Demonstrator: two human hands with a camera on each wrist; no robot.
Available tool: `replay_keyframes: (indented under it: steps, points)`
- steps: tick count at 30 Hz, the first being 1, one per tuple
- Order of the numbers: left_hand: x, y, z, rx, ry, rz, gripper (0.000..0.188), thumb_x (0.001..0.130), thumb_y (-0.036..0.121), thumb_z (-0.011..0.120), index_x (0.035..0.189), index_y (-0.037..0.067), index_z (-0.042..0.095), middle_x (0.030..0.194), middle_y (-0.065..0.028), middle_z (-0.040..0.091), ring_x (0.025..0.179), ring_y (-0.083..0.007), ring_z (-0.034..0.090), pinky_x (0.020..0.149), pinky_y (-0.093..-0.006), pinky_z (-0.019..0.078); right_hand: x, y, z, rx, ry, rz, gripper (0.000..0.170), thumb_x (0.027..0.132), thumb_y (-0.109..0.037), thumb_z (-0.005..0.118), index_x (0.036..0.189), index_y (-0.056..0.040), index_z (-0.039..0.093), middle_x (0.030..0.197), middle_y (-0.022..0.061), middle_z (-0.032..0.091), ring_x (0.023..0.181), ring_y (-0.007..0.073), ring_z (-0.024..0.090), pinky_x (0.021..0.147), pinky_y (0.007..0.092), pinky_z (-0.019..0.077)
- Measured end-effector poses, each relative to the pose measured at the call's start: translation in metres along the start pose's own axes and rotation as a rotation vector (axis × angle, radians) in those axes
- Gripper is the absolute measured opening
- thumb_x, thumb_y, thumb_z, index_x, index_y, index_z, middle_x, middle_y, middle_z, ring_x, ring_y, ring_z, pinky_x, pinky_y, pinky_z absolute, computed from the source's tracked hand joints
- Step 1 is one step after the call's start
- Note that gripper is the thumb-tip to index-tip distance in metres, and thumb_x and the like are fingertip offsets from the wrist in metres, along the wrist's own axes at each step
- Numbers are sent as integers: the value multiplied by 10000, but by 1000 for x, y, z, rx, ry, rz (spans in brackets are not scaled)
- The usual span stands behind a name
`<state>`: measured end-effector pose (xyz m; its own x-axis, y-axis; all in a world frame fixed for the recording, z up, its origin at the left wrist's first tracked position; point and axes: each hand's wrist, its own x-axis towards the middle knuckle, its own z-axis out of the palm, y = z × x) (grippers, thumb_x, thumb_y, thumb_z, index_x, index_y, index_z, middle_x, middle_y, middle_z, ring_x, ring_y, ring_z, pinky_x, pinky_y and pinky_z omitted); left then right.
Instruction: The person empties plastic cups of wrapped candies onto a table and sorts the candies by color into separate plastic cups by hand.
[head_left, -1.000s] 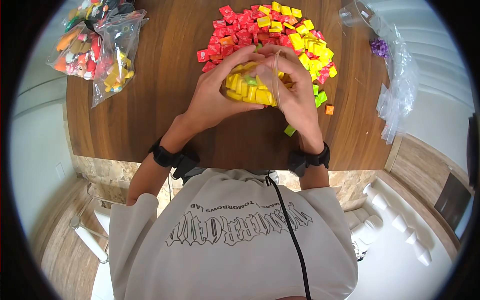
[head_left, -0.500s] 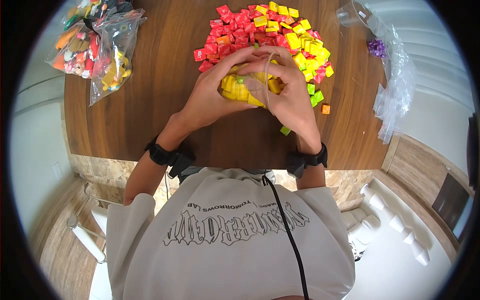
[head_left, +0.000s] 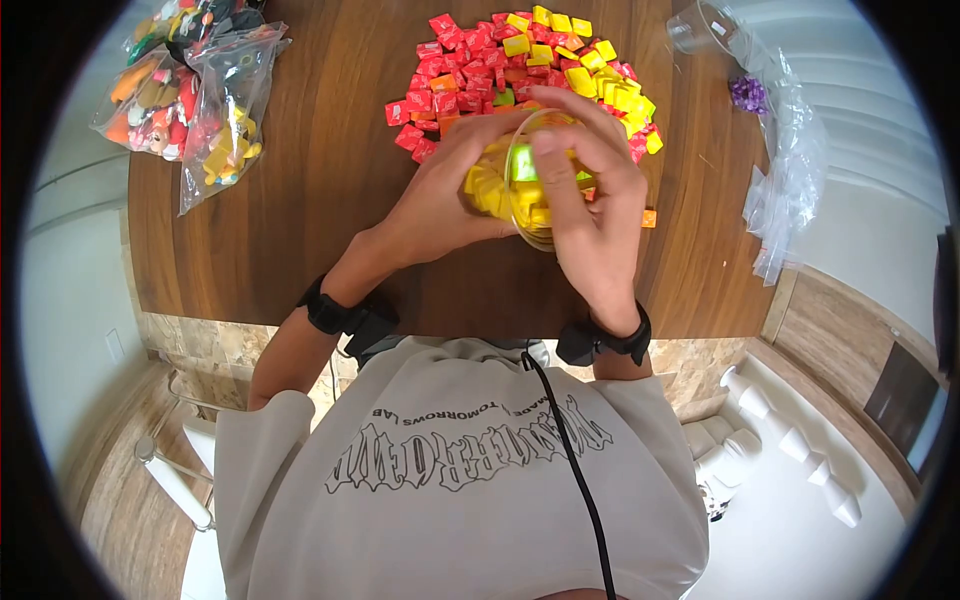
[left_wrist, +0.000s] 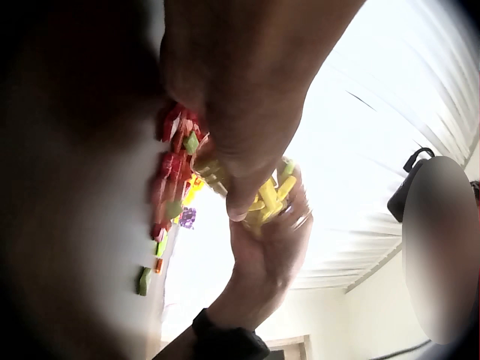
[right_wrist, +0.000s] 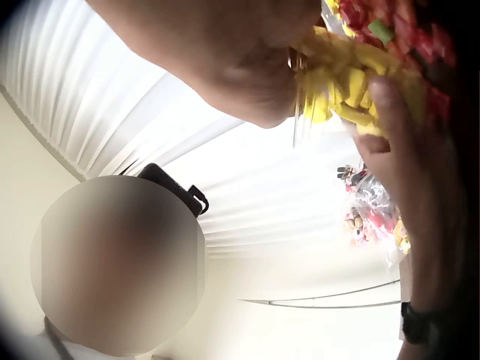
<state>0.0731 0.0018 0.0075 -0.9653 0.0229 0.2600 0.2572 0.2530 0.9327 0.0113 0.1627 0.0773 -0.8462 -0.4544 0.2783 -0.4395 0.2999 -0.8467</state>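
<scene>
A clear cup (head_left: 519, 222) holding yellow wrapped pieces (head_left: 487, 190) is tilted on its side above the table, its rim toward the right. The left hand (head_left: 436, 198) grips the cup round its body. At the mouth is the right hand (head_left: 606, 205), its fingers bent over the rim and partly inside, near a bright green piece (head_left: 524, 162); whether they pinch it I cannot tell. In the right wrist view the left thumb presses on the cup's side over the yellow pieces (right_wrist: 352, 86). Red pieces (head_left: 465, 100) lie in a pile beyond the hands.
Bagged toy figures (head_left: 232, 150) lie at the table's left. At the right are another clear cup (head_left: 708, 28) on its side, a purple bow (head_left: 747, 94) and crumpled clear plastic (head_left: 790, 180). An orange piece (head_left: 650, 218) sits right of the right hand. The table's front edge is near the wrists.
The cup has turned so its mouth shows more, and it has shifted slightly toward the body. The right hand has moved from around the cup's rim to its opening, fingers bent at the mouth.
</scene>
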Motion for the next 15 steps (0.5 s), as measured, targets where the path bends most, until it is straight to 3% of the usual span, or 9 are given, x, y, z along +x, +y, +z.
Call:
replay_keyframes:
  steps: [4, 6, 10, 12, 15]
  points:
    - [0, 4, 6, -40, -75, -132, 890, 724, 187, 912, 1489, 109, 465, 1428, -122, 551, 1266, -291, 576, 1095, -420, 457, -5, -18, 2, 154, 41, 34, 272, 1046, -205, 578, 1118, 19, 714, 1207, 152, 715, 1198, 308, 618, 1047, 420, 455]
    - [-1, 7, 6, -164, -92, -239, 867, 722, 193, 914, 1466, 104, 479, 1424, -121, 556, 1276, -289, 577, 1100, -408, 456, -6, -29, 1, 272, 16, 74, 364, 1129, -247, 428, 1111, 62, 621, 1249, 199, 704, 1166, 229, 642, 1049, 365, 471]
    - [-4, 10, 6, -231, -89, -240, 848, 724, 207, 918, 1448, 103, 490, 1420, -116, 563, 1274, -284, 587, 1093, -392, 466, -10, -39, 1, 508, 64, 184, 338, 1131, -251, 421, 1019, 25, 581, 1212, 232, 710, 1114, 230, 665, 1049, 362, 474]
    - [-6, 14, 7, -192, -125, -234, 851, 724, 211, 921, 1446, 104, 484, 1416, -110, 568, 1271, -274, 599, 1082, -382, 479, -13, -35, -2, 552, 75, 91, 302, 1132, -241, 443, 1053, 15, 583, 1213, 173, 717, 1040, 158, 676, 927, 298, 526]
    - [-7, 17, 10, -280, -155, -285, 868, 718, 193, 927, 1451, 103, 473, 1412, -94, 572, 1268, -246, 605, 1076, -376, 483, -14, -45, -10, 566, 28, 137, 302, 1131, -234, 443, 1060, 22, 589, 1215, 180, 716, 1052, 168, 678, 929, 309, 530]
